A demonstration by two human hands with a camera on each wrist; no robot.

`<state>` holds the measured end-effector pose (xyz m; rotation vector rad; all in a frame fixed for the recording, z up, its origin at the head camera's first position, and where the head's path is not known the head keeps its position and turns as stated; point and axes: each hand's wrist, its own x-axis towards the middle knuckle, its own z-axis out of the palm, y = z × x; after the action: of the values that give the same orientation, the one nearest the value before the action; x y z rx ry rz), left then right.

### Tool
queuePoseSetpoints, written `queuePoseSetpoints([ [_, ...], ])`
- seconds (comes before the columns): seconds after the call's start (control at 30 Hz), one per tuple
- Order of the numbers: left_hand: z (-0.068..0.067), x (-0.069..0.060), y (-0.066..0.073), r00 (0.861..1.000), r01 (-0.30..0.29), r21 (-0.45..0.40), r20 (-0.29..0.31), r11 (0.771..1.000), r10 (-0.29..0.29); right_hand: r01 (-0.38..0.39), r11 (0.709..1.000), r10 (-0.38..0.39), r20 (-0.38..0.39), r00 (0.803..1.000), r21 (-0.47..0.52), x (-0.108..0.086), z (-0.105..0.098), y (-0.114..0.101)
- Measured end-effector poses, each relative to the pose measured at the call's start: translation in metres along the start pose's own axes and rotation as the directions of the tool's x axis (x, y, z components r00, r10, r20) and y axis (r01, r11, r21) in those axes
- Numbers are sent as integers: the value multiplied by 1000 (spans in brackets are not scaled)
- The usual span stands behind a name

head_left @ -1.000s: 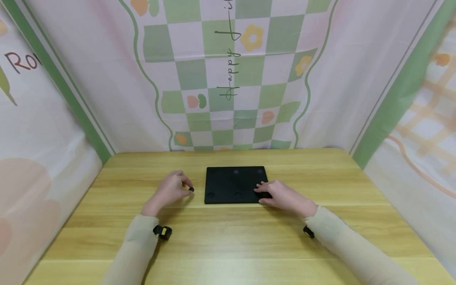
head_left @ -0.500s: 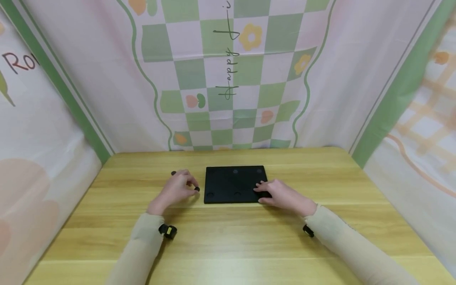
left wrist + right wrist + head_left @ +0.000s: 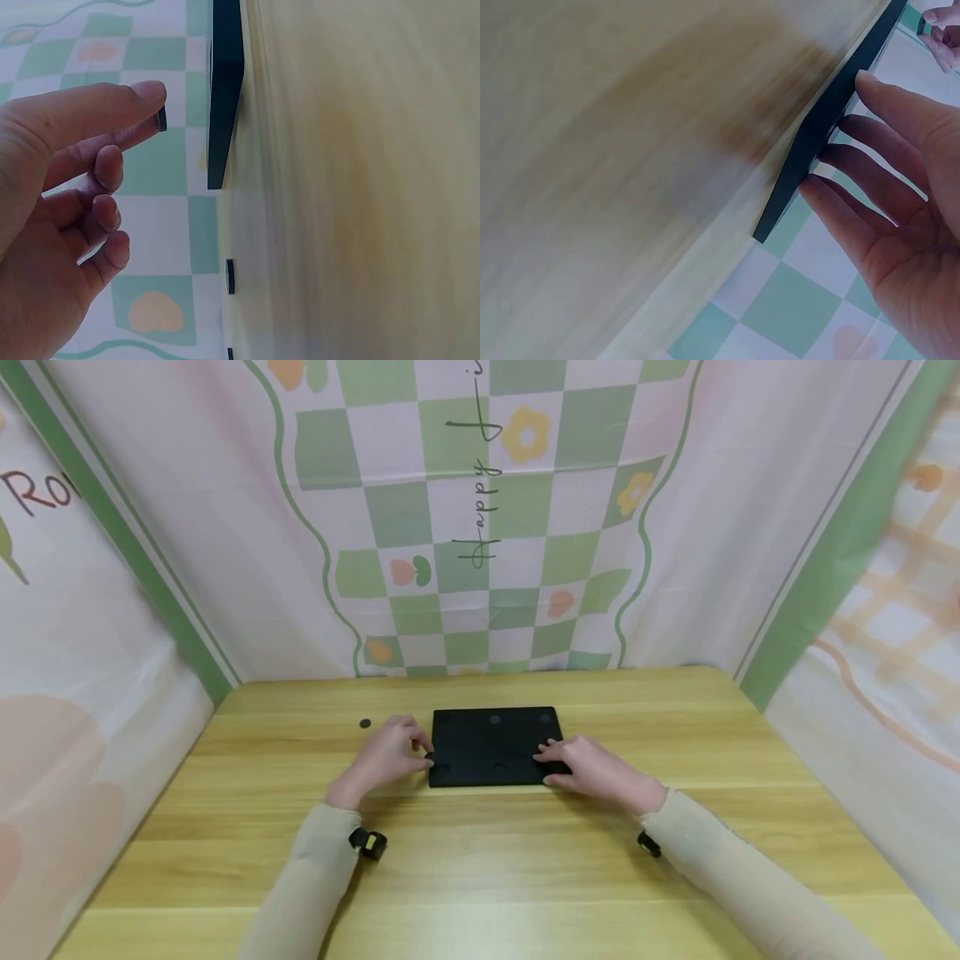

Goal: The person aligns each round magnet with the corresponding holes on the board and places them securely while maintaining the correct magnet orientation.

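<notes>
A flat black board [image 3: 480,743] with several round marks lies on the wooden table. My left hand [image 3: 390,750] is at the board's left edge, pinching a small black disc [image 3: 162,119] between thumb and index finger; in the left wrist view the disc is held above the board's level. The other fingers are loosely bent. My right hand [image 3: 592,768] rests its fingertips on the board's right part, thumb apart from the bent fingers, covering that corner. Another black disc [image 3: 365,723] lies on the table behind the left hand.
In the left wrist view a disc [image 3: 230,277] stands out on the table near the board, with part of one more at the lower frame edge. A patterned cloth [image 3: 465,610] hangs behind the table [image 3: 480,877], with further cloths at both sides.
My left hand has moved right with the disc, from beside the board to its left edge. A disc on the table behind it has come into view. The right hand stays in place.
</notes>
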<state>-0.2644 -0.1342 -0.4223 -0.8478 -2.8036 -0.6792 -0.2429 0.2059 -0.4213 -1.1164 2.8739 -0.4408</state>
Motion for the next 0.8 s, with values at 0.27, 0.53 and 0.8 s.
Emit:
queuePoseSetpoints([
  [0.27, 5, 6, 6, 1000, 11, -17, 24, 1000, -11, 10, 1000, -10, 2, 1000, -8, 0, -1, 0],
  [0.53, 10, 12, 12, 999, -20, -21, 27, 1000, 21, 8, 1000, -8, 1, 1000, -1, -1, 0, 1],
  [0.8, 16, 21, 16, 997, -20, -40, 69, 999, 23, -4, 1000, 4, -11, 1000, -3, -1, 1, 2],
])
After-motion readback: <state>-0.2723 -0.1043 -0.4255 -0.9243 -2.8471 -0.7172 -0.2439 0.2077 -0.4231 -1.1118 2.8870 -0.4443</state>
